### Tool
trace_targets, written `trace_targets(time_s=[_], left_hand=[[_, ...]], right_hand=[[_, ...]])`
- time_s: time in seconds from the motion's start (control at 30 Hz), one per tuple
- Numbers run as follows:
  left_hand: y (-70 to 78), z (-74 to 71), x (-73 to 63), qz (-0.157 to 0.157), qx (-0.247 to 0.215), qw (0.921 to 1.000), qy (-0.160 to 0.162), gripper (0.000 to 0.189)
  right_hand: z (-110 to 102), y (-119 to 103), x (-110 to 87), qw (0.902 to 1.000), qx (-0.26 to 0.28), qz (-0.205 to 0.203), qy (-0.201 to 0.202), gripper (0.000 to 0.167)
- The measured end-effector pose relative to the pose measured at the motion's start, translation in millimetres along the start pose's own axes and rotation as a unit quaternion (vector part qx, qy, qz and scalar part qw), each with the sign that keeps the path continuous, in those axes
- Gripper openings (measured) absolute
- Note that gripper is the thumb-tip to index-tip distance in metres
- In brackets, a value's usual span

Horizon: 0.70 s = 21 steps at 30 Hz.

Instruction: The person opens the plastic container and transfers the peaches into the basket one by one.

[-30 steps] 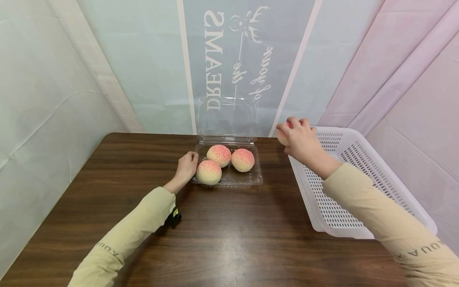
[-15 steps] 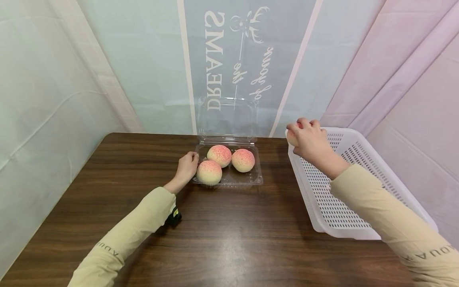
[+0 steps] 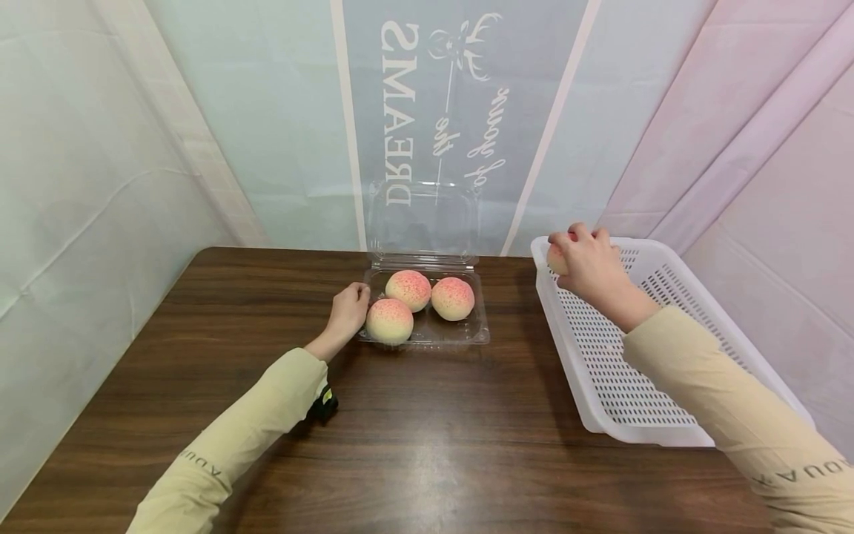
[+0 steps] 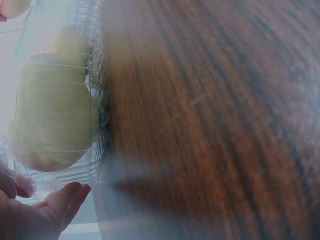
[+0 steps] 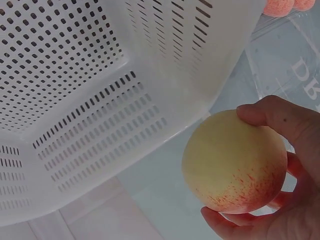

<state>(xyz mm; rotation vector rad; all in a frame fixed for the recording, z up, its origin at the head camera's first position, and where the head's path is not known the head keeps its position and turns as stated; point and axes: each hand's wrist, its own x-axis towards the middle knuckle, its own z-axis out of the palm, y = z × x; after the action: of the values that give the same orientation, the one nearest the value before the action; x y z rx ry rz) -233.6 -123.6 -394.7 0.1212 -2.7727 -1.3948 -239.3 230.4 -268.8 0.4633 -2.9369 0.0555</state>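
Note:
My right hand (image 3: 590,267) holds a peach (image 5: 235,162) from one side, thumb and fingers curled round it. In the head view it is at the far left corner of a white perforated plastic basket (image 3: 567,363). The right wrist view shows the peach beyond the basket's rim. My left hand (image 3: 348,311) pinches the left edge of a clear plastic clamshell container (image 3: 460,334), whose lid (image 3: 423,219) stands raised at the back. Inside the container sit three more pink and yellow peaches, one at the front left (image 3: 390,322), one behind it (image 3: 408,290) and one at right (image 3: 453,299).
The dark wood table (image 3: 427,445) bears the container and the basket. Behind it hangs a printed curtain (image 3: 460,133), close to the raised lid. A black wrist device (image 3: 325,404) shows below the left sleeve.
My right hand has moved to the right and slightly down with the peach, from beside the basket to over its far left corner. The left hand and container have stayed put.

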Motion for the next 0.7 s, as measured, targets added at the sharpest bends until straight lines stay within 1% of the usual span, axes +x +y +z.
trace_targets(time_s=[0.37, 0.7], left_hand=[[-1.7, 1.2, 0.6, -0.002, 0.007, 1.0, 0.003, 0.036], [-0.1, -0.4, -0.5, 0.005, 0.01, 0.9999, 0.004, 0.036]], right_hand=[[10, 22, 2.6, 0.9981, 0.044, 0.039, -0.02, 0.062], [21, 36, 2.4, 0.9966, 0.051, 0.051, -0.04, 0.062]])
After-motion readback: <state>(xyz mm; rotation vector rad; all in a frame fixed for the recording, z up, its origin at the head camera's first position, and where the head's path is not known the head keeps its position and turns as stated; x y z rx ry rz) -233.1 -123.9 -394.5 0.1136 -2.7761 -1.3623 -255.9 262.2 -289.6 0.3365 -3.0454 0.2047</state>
